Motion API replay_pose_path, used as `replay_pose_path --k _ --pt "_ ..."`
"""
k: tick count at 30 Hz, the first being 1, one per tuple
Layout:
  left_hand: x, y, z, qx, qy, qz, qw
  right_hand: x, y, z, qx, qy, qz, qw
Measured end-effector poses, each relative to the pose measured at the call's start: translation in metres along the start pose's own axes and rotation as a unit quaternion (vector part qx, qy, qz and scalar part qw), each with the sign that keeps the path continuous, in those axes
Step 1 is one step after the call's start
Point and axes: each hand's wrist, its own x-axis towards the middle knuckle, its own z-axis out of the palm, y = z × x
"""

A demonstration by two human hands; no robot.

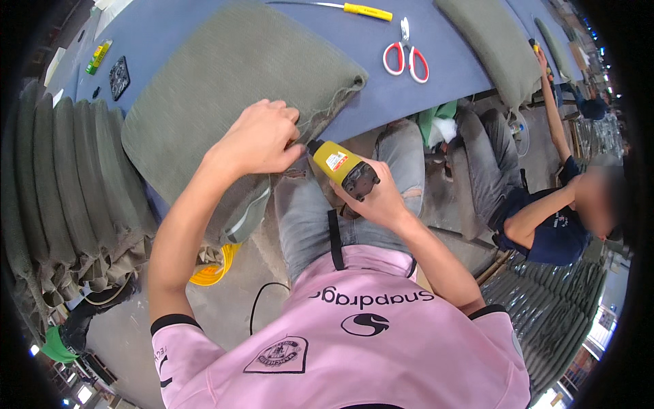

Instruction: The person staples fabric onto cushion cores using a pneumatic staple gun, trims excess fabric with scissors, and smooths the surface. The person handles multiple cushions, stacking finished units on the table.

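A large grey-green fabric cushion (231, 75) lies on the blue table (415, 102), its near edge hanging over the side toward my lap. My left hand (266, 136) is closed at that near edge, fingers curled and thumb toward the tool; it appears to pinch the fabric. Wrapped round a yellow and black handheld power tool (334, 158) is my right hand (381, 198). The tool's dark nose meets the cushion's edge right beside my left thumb; the exact contact point is hidden. Loose threads hang at the cushion's right corner.
Red-and-white scissors (407, 58) and a yellow-handled tool (368, 11) lie on the table. A phone (119, 78) is at the left. Similar cushions (75, 170) stand in a row at left. A yellow bucket (214, 266) is below. A co-worker (545, 211) sits at right beside another cushion (490, 48).
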Motion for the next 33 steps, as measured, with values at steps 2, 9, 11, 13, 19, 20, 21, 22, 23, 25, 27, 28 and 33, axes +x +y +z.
replay_pose_path --k 2,9,11,13,19,20,21,22,23,25,27,28,33 --pt "0.002 -0.014 0.001 -0.03 -0.018 0.01 0.999 -0.008 0.021 0.013 -0.06 0.013 -0.001 0.998" --pt "-0.002 -0.02 0.004 -0.143 -0.043 -0.044 0.988 -0.016 0.008 0.012 -0.123 0.035 -0.008 0.992" --pt "0.003 -0.018 0.004 -0.153 -0.04 -0.046 0.986 -0.012 0.045 0.02 -0.088 0.004 0.027 0.996" --pt "0.003 -0.019 0.002 -0.142 -0.044 -0.045 0.988 -0.006 0.039 0.016 -0.084 -0.015 0.023 0.996" --pt "-0.024 0.004 0.005 -0.107 0.068 -0.079 0.989 0.008 -0.011 -0.014 0.066 0.012 0.096 0.993" --pt "-0.033 0.012 0.002 -0.108 0.095 -0.088 0.986 0.006 -0.015 -0.024 0.052 0.023 0.113 0.992" --pt "-0.045 0.023 -0.005 -0.191 0.092 -0.162 0.964 0.005 -0.006 -0.037 0.046 0.05 0.095 0.993" --pt "-0.053 0.037 -0.008 -0.226 0.122 -0.186 0.948 0.004 -0.003 -0.054 0.043 0.067 0.104 0.991" --pt "-0.058 0.051 -0.008 -0.265 0.148 -0.201 0.931 0.001 0.0 -0.073 0.037 0.09 0.115 0.989" --pt "-0.051 0.099 -0.004 -0.259 0.163 -0.144 0.941 0.018 -0.001 -0.123 -0.02 0.111 0.167 0.98" --pt "-0.048 0.136 0.029 -0.269 0.072 -0.028 0.96 0.041 0.02 -0.152 -0.086 0.199 0.066 0.974" --pt "-0.04 0.164 0.042 -0.355 0.004 0.006 0.935 0.055 0.025 -0.166 -0.154 0.232 0.027 0.96" --pt "-0.042 0.239 0.143 -0.558 -0.204 0.137 0.793 0.122 0.027 -0.224 -0.23 0.236 0.153 0.931"
